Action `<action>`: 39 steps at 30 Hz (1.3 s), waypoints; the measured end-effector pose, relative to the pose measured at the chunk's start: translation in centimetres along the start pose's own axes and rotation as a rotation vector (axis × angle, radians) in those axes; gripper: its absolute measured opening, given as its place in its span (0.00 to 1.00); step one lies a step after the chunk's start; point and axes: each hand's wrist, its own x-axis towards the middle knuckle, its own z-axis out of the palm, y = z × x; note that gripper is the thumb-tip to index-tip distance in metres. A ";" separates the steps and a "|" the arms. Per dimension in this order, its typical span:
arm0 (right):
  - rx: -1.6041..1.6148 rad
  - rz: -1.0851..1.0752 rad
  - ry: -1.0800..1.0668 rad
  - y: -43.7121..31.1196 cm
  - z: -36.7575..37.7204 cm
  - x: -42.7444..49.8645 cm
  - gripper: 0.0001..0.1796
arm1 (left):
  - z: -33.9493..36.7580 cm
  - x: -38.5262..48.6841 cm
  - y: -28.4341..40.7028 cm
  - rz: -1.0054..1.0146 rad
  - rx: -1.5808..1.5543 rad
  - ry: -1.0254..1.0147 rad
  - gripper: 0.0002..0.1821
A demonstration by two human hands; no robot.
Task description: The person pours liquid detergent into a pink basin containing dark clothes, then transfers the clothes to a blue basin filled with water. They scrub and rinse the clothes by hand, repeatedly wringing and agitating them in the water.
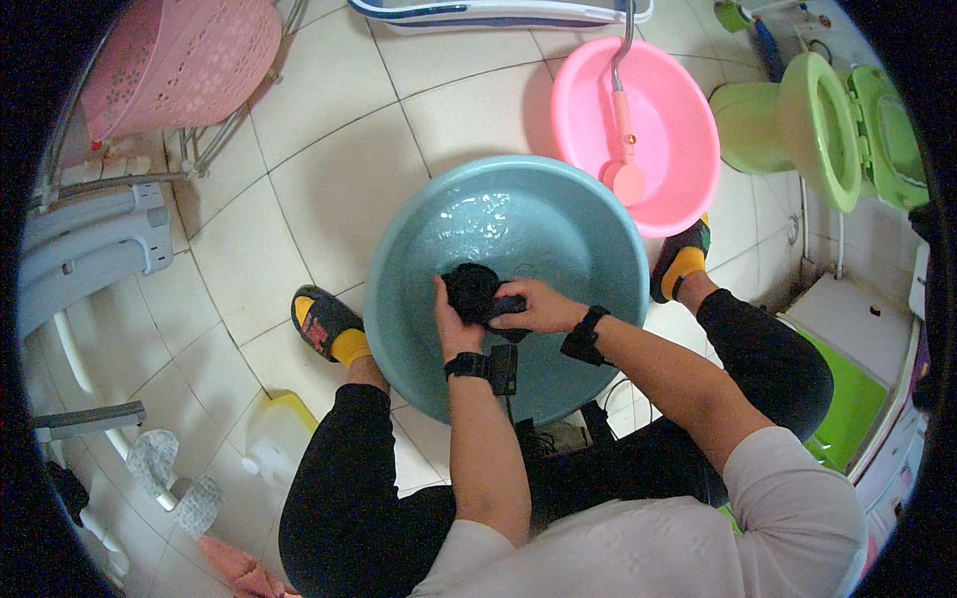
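A large blue-green plastic basin (pixel 620 247) holding water stands on the tiled floor between my feet. Above its middle, my left hand (pixel 455 321) cups a bunched black cloth item (pixel 471 291) from the left and below. My right hand (pixel 540 306) pinches a dark part of it at the right, between thumb and fingers. Whether this is one black item or two I cannot tell. Black straps circle both wrists, and a small black box sits beside the left strap. The basin's water shows bright reflections towards its far side.
A pink basin (pixel 562 112) with a shower head (pixel 625 183) in it touches the blue-green basin at the far right. A green toilet (pixel 815 134) stands right, a pink perforated basket (pixel 202 67) far left, and a yellowish plastic jug (pixel 282 433) near my left leg.
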 end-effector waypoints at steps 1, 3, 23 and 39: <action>-0.026 -0.033 -0.032 -0.6 -0.1 0.1 0.16 | -0.1 0.2 -0.4 -0.028 0.010 0.040 0.23; -0.043 0.192 -0.006 -1.4 -0.8 0.9 0.19 | -0.1 0.5 -1.7 -0.096 0.014 0.157 0.20; 0.090 0.168 0.166 -1.3 3.0 0.4 0.24 | -0.5 -0.3 -3.0 0.045 0.139 0.018 0.30; -0.326 0.277 0.194 2.9 -2.7 -2.5 0.58 | -0.7 -5.6 -4.0 0.493 1.594 0.759 0.31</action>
